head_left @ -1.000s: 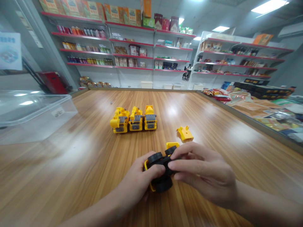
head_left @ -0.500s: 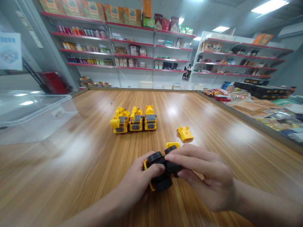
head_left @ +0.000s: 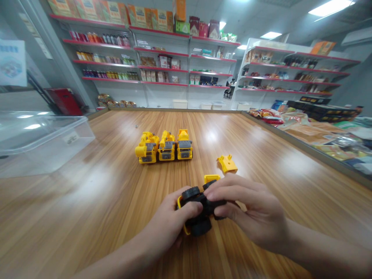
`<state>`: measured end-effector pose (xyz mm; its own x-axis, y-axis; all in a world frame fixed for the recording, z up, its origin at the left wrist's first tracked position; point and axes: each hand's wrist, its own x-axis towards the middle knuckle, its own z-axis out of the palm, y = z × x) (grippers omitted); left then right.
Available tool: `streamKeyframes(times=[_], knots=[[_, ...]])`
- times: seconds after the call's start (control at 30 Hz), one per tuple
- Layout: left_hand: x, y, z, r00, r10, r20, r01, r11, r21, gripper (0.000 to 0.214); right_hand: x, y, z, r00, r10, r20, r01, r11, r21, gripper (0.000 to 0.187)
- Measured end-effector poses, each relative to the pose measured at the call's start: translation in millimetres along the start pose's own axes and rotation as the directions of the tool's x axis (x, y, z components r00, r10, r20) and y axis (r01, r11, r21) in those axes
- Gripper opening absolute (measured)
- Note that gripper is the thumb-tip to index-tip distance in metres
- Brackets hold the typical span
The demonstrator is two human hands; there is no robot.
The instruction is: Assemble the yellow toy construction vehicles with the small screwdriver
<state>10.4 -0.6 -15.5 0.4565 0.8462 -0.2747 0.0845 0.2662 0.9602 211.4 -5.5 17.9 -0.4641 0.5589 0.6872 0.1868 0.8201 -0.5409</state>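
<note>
A toy truck [head_left: 200, 228] with black wheels and yellow trim is tipped so its dark underside faces me. Wrapped round its left end is my left hand [head_left: 171, 213], thumb pressed on the underside. At the other end my right hand [head_left: 252, 209] is closed on the black chassis, fingers on top and thumb below; the fingers cover part of the rear wheels. Just beyond the truck lies a small yellow part [head_left: 212, 178], partly behind it; I cannot tell if it is attached. A loose yellow toy piece [head_left: 228, 164] rests farther back on the wood.
Three yellow toy construction vehicles [head_left: 166, 149] stand side by side on the wooden table [head_left: 116, 205]. A clear plastic bin [head_left: 58, 143] is at the left. Packaged goods [head_left: 308, 131] lie past the table's right edge. Stocked shelves [head_left: 162, 69] line the back.
My right hand has shifted slightly, its fingers and thumb moving over the chassis end. The left hand and the other toys stay where they were.
</note>
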Motion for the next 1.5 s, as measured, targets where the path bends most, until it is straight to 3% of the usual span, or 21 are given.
streamKeyframes(times=[0.1, 0.23, 0.3, 0.47, 0.73, 1.07, 1.17, 1.3, 1.4, 1.5], knots=[[0.2, -0.5, 0.0, 1.000, -0.002, -0.004, 0.002, 1.000, 0.011, 0.026, -1.5, 0.0, -0.7, 1.000, 0.029, -0.013, -0.029, 0.999, -0.021, 0.029], [0.9, 0.8, -0.4, 1.000, 0.012, 0.005, -0.012, 1.000, 0.004, 0.025, -1.9, -2.2, -0.4, 0.994, -0.064, 0.086, 0.062, 0.998, 0.022, 0.042], [0.8, 1.4, -0.5, 1.000, 0.020, 0.005, -0.020, 1.000, 0.008, 0.025, -1.1, -2.6, -0.2, 0.993, -0.071, 0.096, 0.067, 0.997, 0.043, 0.040], [0.7, -1.8, -0.3, 1.000, 0.017, 0.006, -0.017, 1.000, 0.019, 0.027, -1.3, -0.7, -1.1, 0.999, 0.048, 0.006, -0.048, 0.999, 0.003, 0.023], [-1.8, 4.8, 1.1, 1.000, 0.008, 0.008, -0.008, 0.999, 0.052, 0.023, -6.9, 3.9, 1.2, 0.982, 0.178, -0.067, -0.179, 0.984, -0.009, 0.029], [-0.7, -0.6, 0.6, 1.000, 0.009, 0.027, -0.010, 1.000, 0.022, 0.032, -12.9, 7.1, 5.7, 0.971, 0.212, -0.108, -0.214, 0.977, -0.004, 0.029], [-0.3, -0.9, 0.3, 1.000, 0.000, 0.004, 0.000, 1.000, 0.002, 0.034, -8.3, 8.3, 2.6, 0.930, 0.262, -0.257, -0.273, 0.962, -0.005, 0.021], [-2.8, 4.9, 0.0, 0.993, -0.007, -0.119, -0.009, 0.992, -0.127, 0.039, 2.4, 18.7, -10.1, 0.816, 0.362, -0.451, -0.393, 0.919, 0.027, 0.020], [-6.1, 11.8, 0.0, 0.991, 0.002, -0.137, -0.052, 0.930, -0.365, 0.051, 4.5, 32.9, -14.9, 0.786, 0.485, -0.384, -0.489, 0.867, 0.095, 0.029], [-6.7, 16.1, -0.6, 0.992, -0.005, -0.129, -0.059, 0.873, -0.484, 0.051, -0.3, 46.1, -11.5, 0.785, 0.563, -0.258, -0.591, 0.805, -0.044, 0.029]])
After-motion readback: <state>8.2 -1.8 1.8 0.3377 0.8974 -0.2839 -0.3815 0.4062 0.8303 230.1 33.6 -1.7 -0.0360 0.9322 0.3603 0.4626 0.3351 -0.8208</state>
